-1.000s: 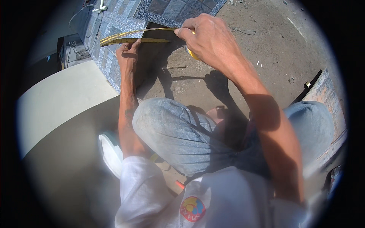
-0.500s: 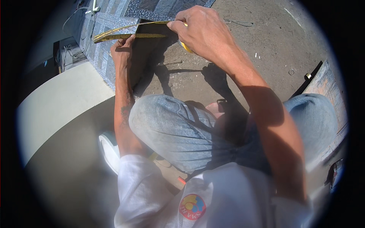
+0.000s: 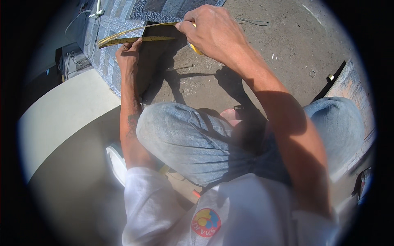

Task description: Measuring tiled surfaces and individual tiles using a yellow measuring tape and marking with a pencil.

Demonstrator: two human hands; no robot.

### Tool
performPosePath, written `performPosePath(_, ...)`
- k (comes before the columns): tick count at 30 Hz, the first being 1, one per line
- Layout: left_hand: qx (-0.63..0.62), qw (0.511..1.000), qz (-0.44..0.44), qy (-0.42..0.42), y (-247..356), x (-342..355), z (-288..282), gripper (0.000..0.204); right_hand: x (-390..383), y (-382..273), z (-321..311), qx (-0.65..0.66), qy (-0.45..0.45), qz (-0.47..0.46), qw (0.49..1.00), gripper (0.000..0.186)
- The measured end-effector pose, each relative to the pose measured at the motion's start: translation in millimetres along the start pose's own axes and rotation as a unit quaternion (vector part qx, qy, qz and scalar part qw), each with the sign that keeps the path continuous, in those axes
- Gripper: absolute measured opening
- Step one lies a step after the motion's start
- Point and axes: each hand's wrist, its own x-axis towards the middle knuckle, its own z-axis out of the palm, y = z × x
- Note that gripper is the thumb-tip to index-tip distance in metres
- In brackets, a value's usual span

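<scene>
At the upper middle, my right hand (image 3: 217,37) grips a yellow tape measure (image 3: 195,48), its case mostly hidden by the fingers. The blade (image 3: 107,42) runs out to the left, bends sharply and comes back rightward to a free end. My left hand (image 3: 128,57) pinches the lower run of the blade beside a grey patterned tile surface (image 3: 106,63), near its edge. Behind the blade, a darker tiled panel with a pebbled border (image 3: 158,12) lies at the top. Dark shadow falls on the ground between my hands.
A pale raised ledge (image 3: 65,104) curves along the left, with cables (image 3: 76,57) beyond it. Dusty concrete ground (image 3: 283,37) holds a wire and small debris. A weathered board (image 3: 351,86) is at the right. My jeans-clad knees are below; a white round object (image 3: 115,164) sits beside the left one.
Both hands and the tape have shifted up and left in the picture, along with the tiles and ledge. My grip on the tape looks the same.
</scene>
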Motion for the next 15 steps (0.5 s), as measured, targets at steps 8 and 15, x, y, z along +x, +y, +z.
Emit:
performPosePath(8,0.008,1.0,0.0,-0.012,-9.5,9.3,-4.2,0.023,2.1,5.4,-4.3,0.045,-0.041,-0.006,0.998,0.034)
performPosePath(15,0.065,0.997,0.033,0.016,-9.4,8.2,-2.5,0.026,3.9,9.9,3.0,-0.057,0.02,0.019,0.998,0.034)
